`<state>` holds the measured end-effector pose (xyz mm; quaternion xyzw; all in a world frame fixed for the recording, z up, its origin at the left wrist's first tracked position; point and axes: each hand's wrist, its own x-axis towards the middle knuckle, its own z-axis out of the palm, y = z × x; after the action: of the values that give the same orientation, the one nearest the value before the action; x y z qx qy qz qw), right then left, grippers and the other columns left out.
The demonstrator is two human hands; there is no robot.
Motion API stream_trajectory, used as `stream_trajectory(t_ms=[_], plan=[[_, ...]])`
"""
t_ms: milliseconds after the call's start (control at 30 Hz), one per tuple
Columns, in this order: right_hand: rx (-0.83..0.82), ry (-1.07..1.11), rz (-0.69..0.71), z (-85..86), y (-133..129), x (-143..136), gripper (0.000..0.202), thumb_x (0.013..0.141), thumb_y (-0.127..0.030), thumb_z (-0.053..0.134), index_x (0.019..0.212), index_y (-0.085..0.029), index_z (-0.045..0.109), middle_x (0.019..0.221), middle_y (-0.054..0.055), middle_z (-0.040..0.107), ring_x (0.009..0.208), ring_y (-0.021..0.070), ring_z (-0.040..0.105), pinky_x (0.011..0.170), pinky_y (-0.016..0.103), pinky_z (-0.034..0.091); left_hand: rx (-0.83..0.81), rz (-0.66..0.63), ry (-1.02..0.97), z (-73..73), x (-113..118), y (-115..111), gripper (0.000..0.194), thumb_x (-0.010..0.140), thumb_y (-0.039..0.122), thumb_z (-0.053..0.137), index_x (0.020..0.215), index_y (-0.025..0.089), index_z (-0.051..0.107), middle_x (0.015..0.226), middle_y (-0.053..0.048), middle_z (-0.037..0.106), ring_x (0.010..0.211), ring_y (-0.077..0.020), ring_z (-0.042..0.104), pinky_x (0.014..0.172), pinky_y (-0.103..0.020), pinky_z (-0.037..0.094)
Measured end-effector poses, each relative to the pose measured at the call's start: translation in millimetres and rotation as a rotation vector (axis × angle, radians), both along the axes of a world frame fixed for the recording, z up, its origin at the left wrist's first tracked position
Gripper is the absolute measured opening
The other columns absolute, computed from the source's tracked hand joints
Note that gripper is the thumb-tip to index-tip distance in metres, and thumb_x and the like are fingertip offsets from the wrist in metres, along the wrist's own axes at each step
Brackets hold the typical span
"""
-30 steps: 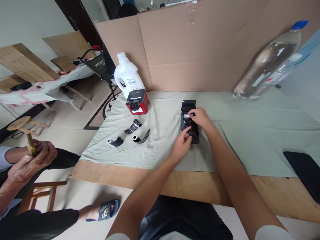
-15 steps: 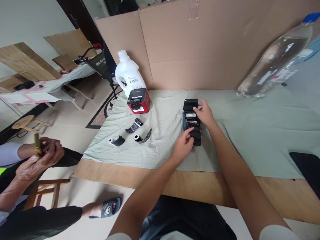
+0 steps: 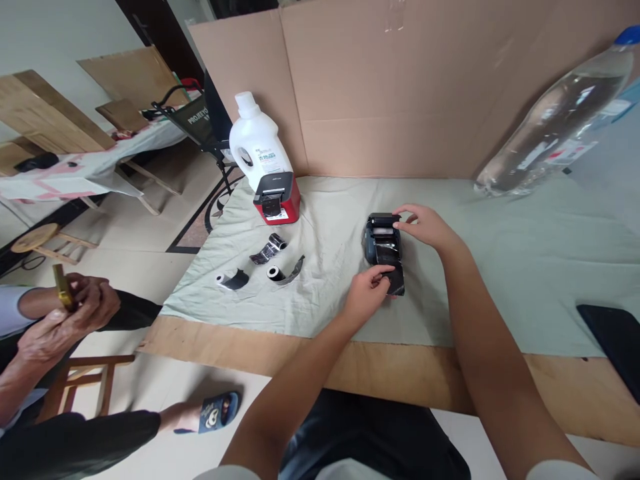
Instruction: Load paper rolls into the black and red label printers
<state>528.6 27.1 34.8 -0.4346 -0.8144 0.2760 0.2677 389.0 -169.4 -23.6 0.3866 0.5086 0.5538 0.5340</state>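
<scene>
A small dark handheld printer (image 3: 370, 245) lies on the cloth with its lid (image 3: 383, 219) partly raised at the far end. A black strip of paper (image 3: 395, 277) runs out of it towards me, over its near edge. My left hand (image 3: 367, 292) has the strip's near part between its curled fingers. At the lid's right edge, my right hand (image 3: 425, 227) grips with thumb and fingertips; the exact contact is small to see. To the left lie loose black paper rolls: one farther back (image 3: 273, 247), one with a white side (image 3: 231, 279), and one partly unrolled (image 3: 283, 272).
A red and black printer (image 3: 280, 200) stands before a white jug (image 3: 260, 143). Cardboard (image 3: 390, 87) walls the back. A large water bottle (image 3: 555, 120) leans at right; a black phone-like slab (image 3: 613, 333) lies near the edge. Another person's hands (image 3: 75, 313) hold a yellowish object at left.
The printer lid has swung partway down from its wide-open position, with my right hand at its edge. My left hand stays on the black strip. The view has shifted slightly.
</scene>
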Motion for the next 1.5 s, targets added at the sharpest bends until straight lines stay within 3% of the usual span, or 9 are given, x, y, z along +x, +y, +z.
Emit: stream_trajectory(t_ms=[233, 467, 633, 767, 1000, 1200, 1333, 1433, 1500], plan=[[-0.155, -0.157, 0.038, -1.8, -2, -12, 0.026, 0.077, -0.04, 0.075, 0.095, -0.021, 0.074, 0.109, 0.006, 0.073, 0.078, 0.0192, 0.06, 0.079, 0.034, 0.048, 0.01, -0.011, 0.029, 2.6, -3, 0, 0.036, 0.088, 0.017, 0.06, 0.119, 0.017, 0.077, 0.097, -0.005, 0.08, 0.077, -0.0155, 0.075, 0.07, -0.03, 0.068], [-0.401, -0.171, -0.118, 0.0, -2, -24, 0.062, 0.077, -0.036, 0.08, 0.135, -0.019, 0.062, 0.129, 0.014, 0.07, 0.102, 0.0247, 0.066, 0.094, 0.037, 0.052, 0.036, -0.009, 0.07, 3.9, -2, -2, 0.035, 0.091, 0.021, 0.058, 0.12, 0.019, 0.077, 0.096, -0.004, 0.08, 0.075, -0.0149, 0.075, 0.07, -0.027, 0.064], [-0.546, -0.432, -0.105, 26.3, 3, -34, 0.072, 0.079, -0.039, 0.084, 0.144, -0.024, 0.059, 0.124, 0.014, 0.072, 0.092, 0.0247, 0.067, 0.082, 0.037, 0.055, 0.034, -0.032, 0.133, 11.2, -1, -6, 0.034, 0.093, 0.02, 0.055, 0.119, 0.02, 0.077, 0.1, -0.004, 0.08, 0.072, -0.0135, 0.076, 0.066, -0.022, 0.058], [-0.566, -0.486, -0.124, 32.4, 2, -37, 0.073, 0.08, -0.042, 0.085, 0.146, -0.028, 0.057, 0.117, 0.012, 0.074, 0.089, 0.0244, 0.068, 0.077, 0.037, 0.054, 0.038, -0.035, 0.175, 19.8, -3, -9, 0.034, 0.094, 0.019, 0.054, 0.12, 0.02, 0.076, 0.093, -0.003, 0.078, 0.07, -0.014, 0.077, 0.059, -0.019, 0.05], [-0.539, -0.289, -0.21, 12.2, -2, -32, 0.081, 0.073, -0.047, 0.09, 0.147, -0.027, 0.062, 0.103, 0.012, 0.077, 0.08, 0.0262, 0.068, 0.078, 0.042, 0.054, 0.134, -0.013, 0.22, 20.8, -6, -8, 0.031, 0.095, 0.02, 0.054, 0.116, 0.02, 0.076, 0.08, 0.0, 0.073, 0.068, -0.0135, 0.074, 0.064, -0.021, 0.051], [-0.492, -0.062, -0.336, -10.4, -28, -31, 0.079, 0.084, -0.044, 0.077, 0.156, -0.021, 0.054, 0.112, 0.014, 0.077, 0.077, 0.0222, 0.067, 0.071, 0.036, 0.055, 0.271, 0.027, 0.227, 18.1, -10, -7, 0.027, 0.094, 0.024, 0.056, 0.111, 0.02, 0.076, 0.085, -0.001, 0.074, 0.067, -0.0124, 0.072, 0.068, -0.022, 0.054], [-0.423, 0.182, -0.343, -33.0, -46, -18, 0.056, 0.092, -0.045, 0.062, 0.14, -0.018, 0.068, 0.119, 0.014, 0.078, 0.087, 0.0221, 0.07, 0.075, 0.034, 0.057, 0.257, 0.034, 0.178, 18.4, -13, -5, 0.023, 0.093, 0.027, 0.057, 0.104, 0.017, 0.075, 0.073, 0.001, 0.07, 0.06, -0.0114, 0.067, 0.063, -0.022, 0.052], [-0.412, 0.299, -0.328, -49.2, -56, -4, 0.05, 0.093, -0.042, 0.056, 0.134, -0.019, 0.073, 0.121, 0.012, 0.078, 0.098, 0.0249, 0.073, 0.084, 0.039, 0.06, 0.199, 0.145, 0.202, 16.8, -19, -2, 0.027, 0.097, 0.027, 0.051, 0.112, 0.017, 0.072, 0.06, 0.004, 0.062, 0.055, -0.0125, 0.061, 0.061, -0.023, 0.052], [-0.378, 0.342, -0.28, -56.6, -60, 5, 0.05, 0.09, -0.038, 0.059, 0.135, -0.02, 0.073, 0.13, 0.012, 0.076, 0.114, 0.0281, 0.072, 0.097, 0.046, 0.059, 0.174, 0.234, 0.355, 14.3, -26, 4, 0.029, 0.095, 0.021, 0.053, 0.118, 0.017, 0.07, 0.074, -0.001, 0.072, 0.068, -0.015, 0.068, 0.074, -0.027, 0.056]])
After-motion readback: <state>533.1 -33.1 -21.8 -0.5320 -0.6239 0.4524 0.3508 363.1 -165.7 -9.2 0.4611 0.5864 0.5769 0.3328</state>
